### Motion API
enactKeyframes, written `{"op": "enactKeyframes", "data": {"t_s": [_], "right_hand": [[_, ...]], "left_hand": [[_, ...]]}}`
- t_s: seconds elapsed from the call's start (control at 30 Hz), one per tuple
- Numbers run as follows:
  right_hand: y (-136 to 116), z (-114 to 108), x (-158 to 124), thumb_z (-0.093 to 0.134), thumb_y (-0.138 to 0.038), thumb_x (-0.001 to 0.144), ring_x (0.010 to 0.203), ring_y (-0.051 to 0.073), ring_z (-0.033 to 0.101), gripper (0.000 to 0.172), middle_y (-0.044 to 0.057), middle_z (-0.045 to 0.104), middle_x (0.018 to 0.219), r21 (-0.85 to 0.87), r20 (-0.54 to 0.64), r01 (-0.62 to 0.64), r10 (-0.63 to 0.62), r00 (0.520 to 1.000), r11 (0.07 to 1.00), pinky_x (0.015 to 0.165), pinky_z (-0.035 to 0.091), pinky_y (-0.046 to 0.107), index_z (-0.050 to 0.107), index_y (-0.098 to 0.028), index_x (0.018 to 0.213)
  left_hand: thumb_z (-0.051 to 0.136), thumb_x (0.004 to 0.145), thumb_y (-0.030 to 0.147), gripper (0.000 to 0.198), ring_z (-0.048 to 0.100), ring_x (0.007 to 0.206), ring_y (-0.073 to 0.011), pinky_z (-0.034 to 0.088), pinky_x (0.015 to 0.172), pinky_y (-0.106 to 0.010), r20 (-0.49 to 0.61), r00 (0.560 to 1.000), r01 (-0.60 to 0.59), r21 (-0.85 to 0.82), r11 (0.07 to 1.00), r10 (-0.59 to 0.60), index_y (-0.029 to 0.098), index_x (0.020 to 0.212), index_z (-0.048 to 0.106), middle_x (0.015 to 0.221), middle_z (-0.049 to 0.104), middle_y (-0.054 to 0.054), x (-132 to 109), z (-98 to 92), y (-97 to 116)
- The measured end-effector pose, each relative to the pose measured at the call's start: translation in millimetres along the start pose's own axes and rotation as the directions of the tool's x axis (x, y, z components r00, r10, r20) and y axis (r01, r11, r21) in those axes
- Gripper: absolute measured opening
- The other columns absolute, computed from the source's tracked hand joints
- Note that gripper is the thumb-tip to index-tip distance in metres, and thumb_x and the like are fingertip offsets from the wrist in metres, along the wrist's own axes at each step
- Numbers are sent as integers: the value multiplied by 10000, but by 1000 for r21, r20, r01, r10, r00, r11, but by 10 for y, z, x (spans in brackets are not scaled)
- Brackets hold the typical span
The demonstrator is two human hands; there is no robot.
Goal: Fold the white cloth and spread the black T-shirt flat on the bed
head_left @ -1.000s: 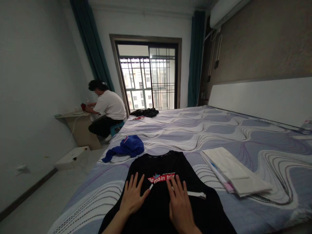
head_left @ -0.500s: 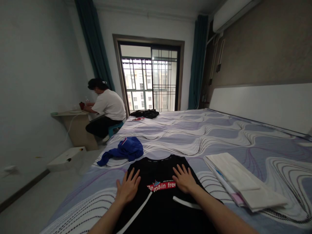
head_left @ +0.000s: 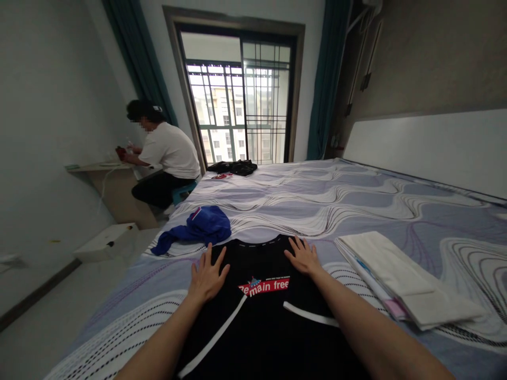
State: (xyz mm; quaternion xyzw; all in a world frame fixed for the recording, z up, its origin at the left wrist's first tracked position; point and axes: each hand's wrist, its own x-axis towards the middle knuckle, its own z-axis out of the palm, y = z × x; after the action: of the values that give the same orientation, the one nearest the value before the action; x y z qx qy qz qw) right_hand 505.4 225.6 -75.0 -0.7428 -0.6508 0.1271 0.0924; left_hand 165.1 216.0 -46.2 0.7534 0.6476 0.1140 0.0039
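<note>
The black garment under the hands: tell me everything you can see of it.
The black garment lies spread flat on the patterned bedspread, its neckline pointing toward the window. It looks like soft knit cloth. A red patch with white letters reading "Remain free" crosses its chest, and two white strips run slanting below it. The left hand and right hand press flat, fingers spread, near its shoulders. Its lower part runs out of frame.
</note>
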Motion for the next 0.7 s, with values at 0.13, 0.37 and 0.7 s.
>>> {"op": "enactKeyframes", "data": {"t_s": [0.13,0.37,0.7], "right_hand": [[182,-127,-201,319,-620,918,1481,293,62,716,45,1,1629,71,31,46,-48,998,996,1153,61,572,129,-315,1537],[567,-186,-611,423,-624,851,1485,235,50,827,65,74,1620,321,61,112,-138,989,941,1188,-13,499,166,-242,1538],[759,-416,-1244,380,-808,776,1459,254,198,931,70,286,1569,664,32,141,-217,976,734,1192,148,447,361,-196,1477]], "left_hand": [[363,922,531,595,40,1480,-364,160,1115,-693,-3,981,-196,-15,981,196,370,1483,248,1632,24,-70,-520,-129,-9],[404,895,261,490,405,1371,-287,326,1133,-558,220,939,-293,104,951,265,197,1369,510,1464,468,-101,-1385,-290,-27],[345,891,206,486,372,1383,-241,350,1148,-461,128,937,-334,69,940,324,235,1321,569,1455,475,-30,-1630,-343,-163]]}}
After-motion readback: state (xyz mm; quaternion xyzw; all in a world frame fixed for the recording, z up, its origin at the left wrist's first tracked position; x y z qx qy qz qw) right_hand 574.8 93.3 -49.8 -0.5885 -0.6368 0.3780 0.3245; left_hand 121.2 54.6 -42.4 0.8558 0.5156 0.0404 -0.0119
